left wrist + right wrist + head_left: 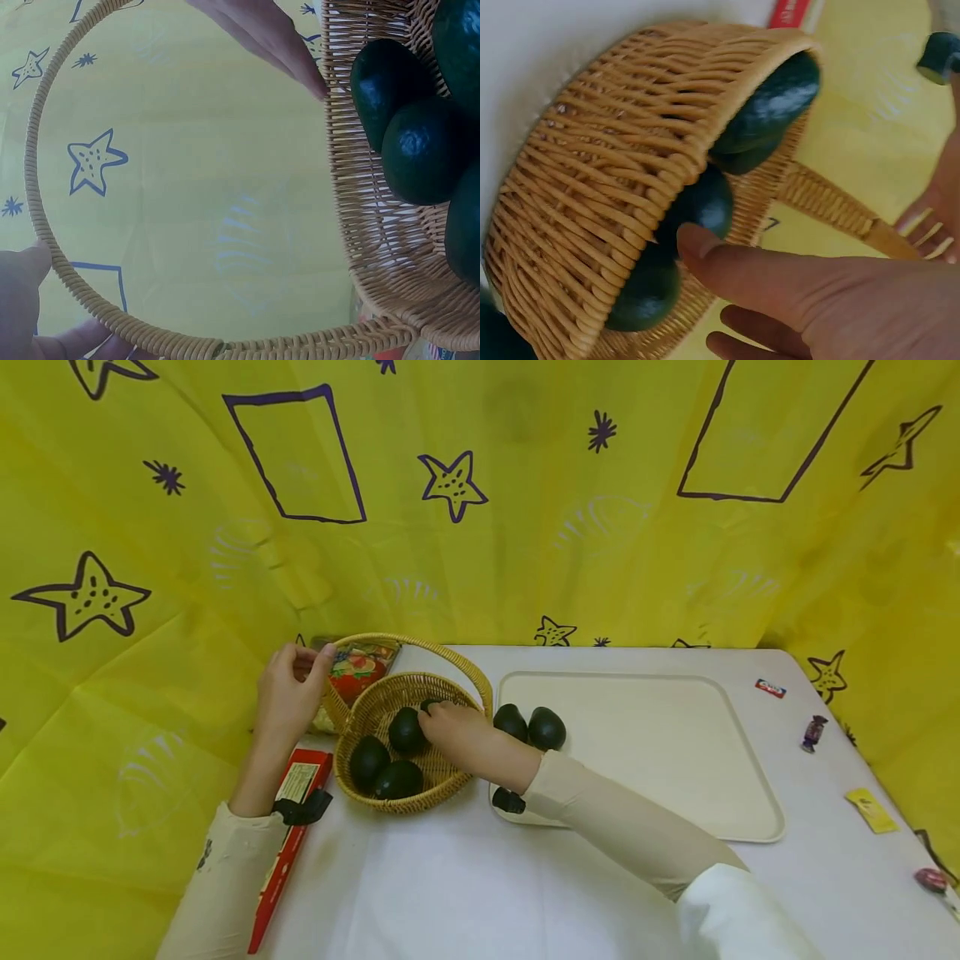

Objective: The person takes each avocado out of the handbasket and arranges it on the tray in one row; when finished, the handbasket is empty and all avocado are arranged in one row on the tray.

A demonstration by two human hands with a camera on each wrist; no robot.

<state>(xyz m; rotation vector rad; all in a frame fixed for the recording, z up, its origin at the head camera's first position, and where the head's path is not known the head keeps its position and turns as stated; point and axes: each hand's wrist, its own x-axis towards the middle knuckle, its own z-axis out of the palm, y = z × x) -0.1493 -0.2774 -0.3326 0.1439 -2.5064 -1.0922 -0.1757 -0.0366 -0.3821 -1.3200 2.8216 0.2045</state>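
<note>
A round wicker basket [438, 795] with a tall hoop handle [468, 668] holds several dark green avocados [399, 779]. My left hand [291, 689] grips the left side of the handle; in the left wrist view its thumb [37, 262] presses the woven hoop. Over the basket's right side reaches my right hand [465, 735], its fingers extended down by an avocado [407, 730] and partly hiding another. The right wrist view shows its thumb [720, 259] beside the avocados, with nothing visible between thumb and fingers. Two avocados [547, 728] rest on a cream tray [645, 760], right of the basket.
Behind the basket lies a colourful food packet [358, 672]. A long red box [281, 852] is under my left forearm. Along the table's right side are small wrapped sweets [813, 732] and a yellow packet [872, 810]. A yellow patterned curtain [517, 552] hangs behind.
</note>
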